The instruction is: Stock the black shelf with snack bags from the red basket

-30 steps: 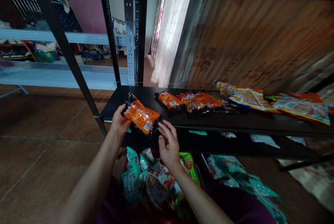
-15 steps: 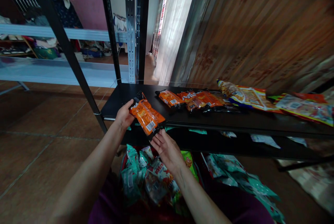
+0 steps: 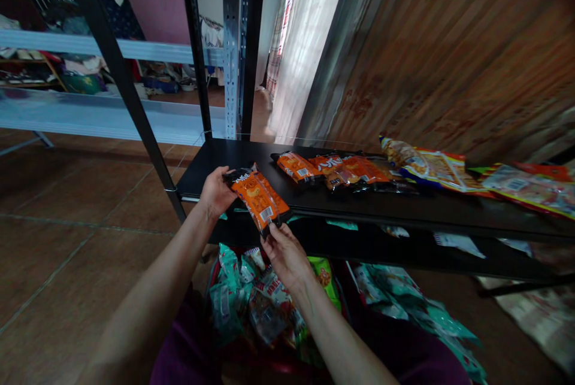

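An orange and black snack bag (image 3: 259,194) is held between my two hands, over the front left edge of the black shelf (image 3: 200,160). My left hand (image 3: 218,190) grips its upper left end, while my right hand (image 3: 284,251) pinches the lower right corner near the barcode. Behind it on the shelf lie similar orange snack bags (image 3: 296,166), several of them overlapping (image 3: 345,170). Below my hands stands a red basket (image 3: 212,274) filled with green, white and brown snack packs.
Larger yellow and blue snack bags (image 3: 435,168) and a pale multicoloured bag (image 3: 530,184) lie on the shelf's right. Green packs (image 3: 404,295) fill a second container lower right. A black shelf post (image 3: 121,85) rises at left; a pale blue rack (image 3: 171,120) stands beyond it.
The view has shifted slightly. Both hands still hold the snack bag, which has turned a little, and my right fingers have moved further onto its lower end.
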`<state>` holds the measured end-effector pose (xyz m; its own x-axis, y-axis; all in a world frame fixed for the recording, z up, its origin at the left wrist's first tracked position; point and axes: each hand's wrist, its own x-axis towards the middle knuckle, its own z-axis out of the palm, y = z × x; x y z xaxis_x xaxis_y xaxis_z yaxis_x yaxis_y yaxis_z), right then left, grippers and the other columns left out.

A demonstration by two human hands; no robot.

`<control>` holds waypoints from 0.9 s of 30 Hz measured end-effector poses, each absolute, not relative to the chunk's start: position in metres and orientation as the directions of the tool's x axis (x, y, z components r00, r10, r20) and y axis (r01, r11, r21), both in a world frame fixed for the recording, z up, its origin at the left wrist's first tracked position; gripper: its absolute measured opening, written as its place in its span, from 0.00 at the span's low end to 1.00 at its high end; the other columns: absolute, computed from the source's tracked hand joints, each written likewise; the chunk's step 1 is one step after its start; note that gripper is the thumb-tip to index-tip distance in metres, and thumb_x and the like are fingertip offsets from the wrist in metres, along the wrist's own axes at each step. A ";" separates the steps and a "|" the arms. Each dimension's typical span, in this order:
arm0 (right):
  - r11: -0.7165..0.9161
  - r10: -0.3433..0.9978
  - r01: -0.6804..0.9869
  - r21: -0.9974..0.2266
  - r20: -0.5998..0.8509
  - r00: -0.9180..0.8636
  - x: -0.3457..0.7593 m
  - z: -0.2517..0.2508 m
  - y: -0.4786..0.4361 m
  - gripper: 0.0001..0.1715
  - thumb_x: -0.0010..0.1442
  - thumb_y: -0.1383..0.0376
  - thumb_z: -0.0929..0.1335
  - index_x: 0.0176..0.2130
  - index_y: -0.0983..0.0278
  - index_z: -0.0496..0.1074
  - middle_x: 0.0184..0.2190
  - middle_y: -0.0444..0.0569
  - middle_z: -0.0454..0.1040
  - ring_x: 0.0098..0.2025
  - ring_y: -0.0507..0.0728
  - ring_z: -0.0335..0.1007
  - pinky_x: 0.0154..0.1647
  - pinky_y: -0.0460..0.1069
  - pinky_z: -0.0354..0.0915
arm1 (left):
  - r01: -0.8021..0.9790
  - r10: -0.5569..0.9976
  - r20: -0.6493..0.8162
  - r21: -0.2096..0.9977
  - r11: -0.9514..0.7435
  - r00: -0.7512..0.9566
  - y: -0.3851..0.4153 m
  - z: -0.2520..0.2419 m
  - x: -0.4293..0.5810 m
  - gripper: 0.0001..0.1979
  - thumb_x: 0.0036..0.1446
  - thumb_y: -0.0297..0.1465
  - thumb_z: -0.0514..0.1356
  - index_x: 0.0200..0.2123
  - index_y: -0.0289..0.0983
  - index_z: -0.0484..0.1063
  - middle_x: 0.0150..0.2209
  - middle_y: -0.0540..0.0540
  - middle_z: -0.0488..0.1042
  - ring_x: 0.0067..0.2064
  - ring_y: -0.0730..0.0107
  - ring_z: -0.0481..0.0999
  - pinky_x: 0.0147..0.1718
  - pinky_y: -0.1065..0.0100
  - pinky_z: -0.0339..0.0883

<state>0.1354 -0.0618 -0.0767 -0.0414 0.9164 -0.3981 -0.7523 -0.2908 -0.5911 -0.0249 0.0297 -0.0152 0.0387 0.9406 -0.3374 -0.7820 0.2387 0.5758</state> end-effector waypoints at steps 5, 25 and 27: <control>-0.288 0.900 -0.789 -0.542 -0.434 -0.031 0.135 -0.077 -0.058 0.17 0.41 0.72 0.77 0.27 0.61 0.67 0.26 0.38 0.75 0.30 0.47 0.73 0.36 0.43 0.72 | -0.747 0.905 -0.423 0.617 0.248 -0.049 0.004 -0.025 -0.017 0.07 0.58 0.27 0.53 0.29 0.33 0.68 0.26 0.43 0.74 0.29 0.67 0.75 0.33 0.65 0.70; -0.231 0.938 -0.676 -0.699 -0.345 0.037 0.119 -0.088 -0.076 0.17 0.38 0.65 0.78 0.27 0.61 0.69 0.30 0.39 0.75 0.36 0.51 0.73 0.42 0.46 0.69 | -0.668 0.896 -0.251 0.741 -0.067 -0.367 -0.042 -0.061 0.037 0.16 0.47 0.24 0.63 0.42 0.36 0.74 0.38 0.47 0.79 0.35 0.70 0.77 0.38 0.69 0.68; -0.178 0.928 -0.619 -0.765 -0.340 0.153 0.131 -0.086 -0.078 0.18 0.40 0.61 0.77 0.32 0.59 0.71 0.32 0.41 0.76 0.39 0.53 0.73 0.43 0.48 0.69 | -0.666 0.924 -0.213 0.744 -0.056 -0.317 -0.045 -0.059 0.027 0.17 0.46 0.24 0.65 0.42 0.36 0.75 0.39 0.47 0.79 0.37 0.69 0.77 0.41 0.69 0.68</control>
<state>0.1306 -0.0775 -0.0856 0.1527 0.9281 -0.3395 -0.6191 -0.1780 -0.7649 0.0269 -0.0449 -0.0593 -0.3166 0.9243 -0.2133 -0.6660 -0.0565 0.7438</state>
